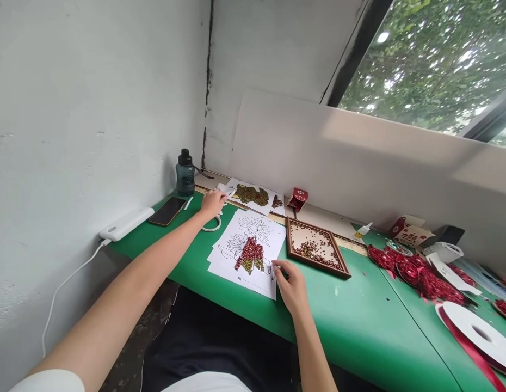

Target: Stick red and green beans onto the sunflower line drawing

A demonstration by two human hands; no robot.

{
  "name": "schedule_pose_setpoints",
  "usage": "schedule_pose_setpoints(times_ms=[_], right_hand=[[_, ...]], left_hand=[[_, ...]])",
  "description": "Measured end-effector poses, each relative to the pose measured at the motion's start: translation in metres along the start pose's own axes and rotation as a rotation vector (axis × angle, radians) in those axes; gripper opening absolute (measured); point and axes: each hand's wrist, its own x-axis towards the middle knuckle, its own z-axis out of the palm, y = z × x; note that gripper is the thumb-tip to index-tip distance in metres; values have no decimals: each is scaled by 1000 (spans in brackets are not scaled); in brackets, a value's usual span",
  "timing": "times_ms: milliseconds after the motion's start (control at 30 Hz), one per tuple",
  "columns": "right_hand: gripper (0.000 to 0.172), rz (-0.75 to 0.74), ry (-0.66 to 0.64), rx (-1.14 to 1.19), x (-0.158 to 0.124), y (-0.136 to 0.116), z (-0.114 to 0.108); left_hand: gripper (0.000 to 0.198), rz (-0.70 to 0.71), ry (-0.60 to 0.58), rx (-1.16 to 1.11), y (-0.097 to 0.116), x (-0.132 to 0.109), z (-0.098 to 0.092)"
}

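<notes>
A white sheet with a line drawing of flowers (232,272) lies on the green table top, over other sheets. Red and olive-gold beads (252,251) cover part of its drawing. My left hand (213,203) reaches past the sheet's far left corner, fingers closed at a small white item (225,190) whose kind I cannot make out. Below that hand is a white ring-shaped roll (214,224). At the sheet's right edge rests my right hand (292,284), thumb and index finger drawn together; what they pinch is too small to tell. A wooden tray (318,267) holds loose beads beside it.
Behind are a beaded picture (253,196) and a small red box (298,198). On the left are a bottle (185,177), a phone (168,211) and a white power strip (126,224). Rightward lie a glue bottle (362,231), red trimmings (420,275) and a ribbon spool (477,332).
</notes>
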Motion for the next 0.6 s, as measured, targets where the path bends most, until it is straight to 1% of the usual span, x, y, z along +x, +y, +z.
schedule_pose_setpoints(times_ms=[67,133,167,200,233,267,300,367,433,467,533,600], right_hand=[[39,-6,3,5,0,0,0],[39,-11,14,16,0,-1,0],[39,-15,26,27,0,-2,0],[38,-18,44,43,0,-3,0],[38,-22,66,65,-1,-4,0],[38,-30,86,93,-1,-6,0],[42,-44,98,130,-1,-7,-1],[56,-83,99,230,-2,-9,-1],[69,-115,91,358,-2,-11,-1],[71,-117,97,419,-3,-11,-1],[71,-87,121,505,-3,-11,-1],[65,-38,152,547,-3,-11,-1]], left_hand=[[29,21,82,-76,4,-1,-19],[36,37,131,-132,16,-15,-37],[36,55,151,-171,25,-27,-44],[34,102,176,-269,36,-43,-48],[30,175,165,-335,49,-61,-50],[27,268,118,-355,62,-79,-49],[24,381,49,-339,75,-97,-44],[16,615,-94,-235,98,-127,-28],[11,820,-194,-123,114,-145,-6],[9,883,-205,-82,119,-151,5],[10,950,-192,-29,125,-158,23],[13,989,-181,-13,128,-160,30]])
